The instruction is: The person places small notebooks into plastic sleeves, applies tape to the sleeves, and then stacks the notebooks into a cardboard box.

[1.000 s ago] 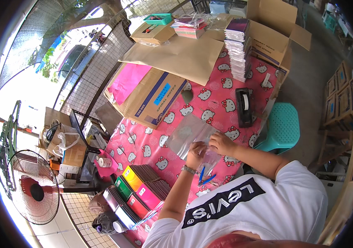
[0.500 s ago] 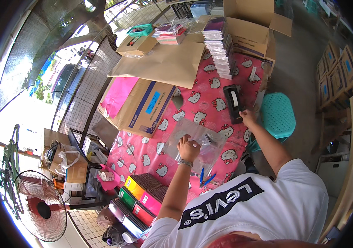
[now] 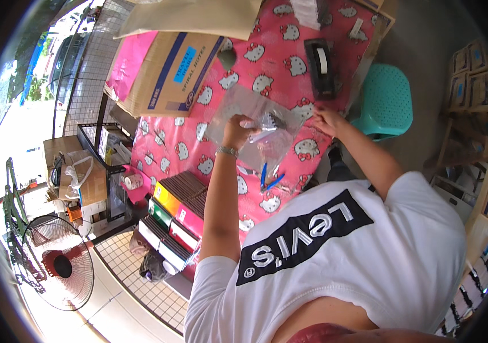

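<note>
A clear plastic bag (image 3: pixel 245 102) lies on the pink patterned tablecloth, with small dark and silvery pieces (image 3: pixel 274 120) showing in or under the plastic. My left hand (image 3: pixel 238 131) is on the bag's near side, fingers curled on the plastic. At the bag's right edge, my right hand (image 3: pixel 328 122) has its thumb and fingers pinched together; whatever they hold is too small to make out. A black tape dispenser (image 3: pixel 316 80) with a white roll stands just beyond that hand. Blue-handled pliers (image 3: pixel 265 180) lie on the near side of the bag.
A large cardboard box (image 3: pixel 167 74) stands at the far left of the table. Stacks of spiral notebooks (image 3: pixel 182 197) sit at the near left edge. Beside the table's right edge is a green plastic stool (image 3: pixel 386 100). A fan (image 3: pixel 58 266) stands at the lower left.
My right hand has left the tape dispenser and come beside the bag's right edge. My left hand stays at the bag, its fingers curled closer. The view has tilted down toward me.
</note>
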A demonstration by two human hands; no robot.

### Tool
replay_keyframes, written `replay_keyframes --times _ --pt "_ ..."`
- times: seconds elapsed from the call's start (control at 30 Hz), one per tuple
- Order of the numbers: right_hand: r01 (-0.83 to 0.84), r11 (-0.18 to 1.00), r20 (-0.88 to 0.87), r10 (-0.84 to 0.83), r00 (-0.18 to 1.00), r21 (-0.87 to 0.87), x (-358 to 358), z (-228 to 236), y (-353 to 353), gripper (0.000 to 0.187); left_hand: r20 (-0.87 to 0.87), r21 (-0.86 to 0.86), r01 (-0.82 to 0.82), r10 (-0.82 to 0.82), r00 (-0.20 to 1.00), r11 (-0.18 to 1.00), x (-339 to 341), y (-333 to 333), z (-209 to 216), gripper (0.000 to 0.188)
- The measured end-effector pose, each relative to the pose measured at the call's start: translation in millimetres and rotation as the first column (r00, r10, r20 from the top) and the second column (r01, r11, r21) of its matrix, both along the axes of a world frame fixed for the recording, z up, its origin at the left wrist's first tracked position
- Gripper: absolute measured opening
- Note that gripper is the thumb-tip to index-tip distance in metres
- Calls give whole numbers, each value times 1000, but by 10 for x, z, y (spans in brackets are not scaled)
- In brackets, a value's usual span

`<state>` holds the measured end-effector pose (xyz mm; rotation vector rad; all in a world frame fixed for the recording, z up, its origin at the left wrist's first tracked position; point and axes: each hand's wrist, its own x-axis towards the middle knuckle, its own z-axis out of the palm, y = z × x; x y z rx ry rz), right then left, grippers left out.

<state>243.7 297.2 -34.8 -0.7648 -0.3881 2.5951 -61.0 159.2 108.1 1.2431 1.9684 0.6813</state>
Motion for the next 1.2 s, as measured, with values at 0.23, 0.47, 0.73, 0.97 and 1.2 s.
replay_keyframes --times 0.23,0.47,0.73,0.97,1.2 --pt "-536 -438 690 389 610 721 -1882 1592 293 47 281 -190 -77 129 951 979 -26 -111 -5 43" --pt "-723 -657 965 255 53 213 -2195 868 744 65 314 -48 -34 48 948 998 56 38 -29 46" --pt "-332 -729 496 11 868 598 -1501 1447 -387 67 766 -364 -683 621 167 633 638 -1113 -873 23" --pt "-240 -202 281 205 938 949 -1018 1601 -324 79 900 -52 -545 275 337 837 983 -1381 -969 42" --pt "-482 -451 507 -73 859 751 -649 1114 -483 80 631 103 -412 260 731 905 900 -949 -122 53"
